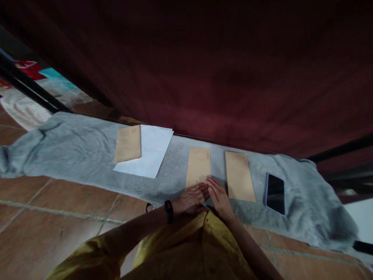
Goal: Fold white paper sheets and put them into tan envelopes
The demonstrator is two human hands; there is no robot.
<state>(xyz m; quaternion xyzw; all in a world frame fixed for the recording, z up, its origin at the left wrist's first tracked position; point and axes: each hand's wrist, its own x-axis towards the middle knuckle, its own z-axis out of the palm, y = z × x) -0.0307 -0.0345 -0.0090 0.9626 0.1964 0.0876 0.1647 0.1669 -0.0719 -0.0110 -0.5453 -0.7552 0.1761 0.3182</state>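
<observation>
A tan paper envelope [198,165] lies flat on the grey cloth in front of me, with small reddish print near its upper right corner. My left hand [191,196], with a dark band on its wrist, rests over the envelope's lower end, fingers stretched out to the right. Against its fingertips lies my right hand [220,197], its fingers extended up and to the left. The two hands touch and hide the envelope's bottom edge. Just right of them is a second tan envelope [239,177], lying flat and plain on its visible side.
White paper sheets [154,149] lie to the left, partly under more tan envelopes [128,144]. At right sits a dark-screened phone [275,194] in a pale purple case. Grey cloth [78,151] covers the long narrow surface. Behind it hangs a dark red curtain [204,85]; tiled floor [64,229] shows below.
</observation>
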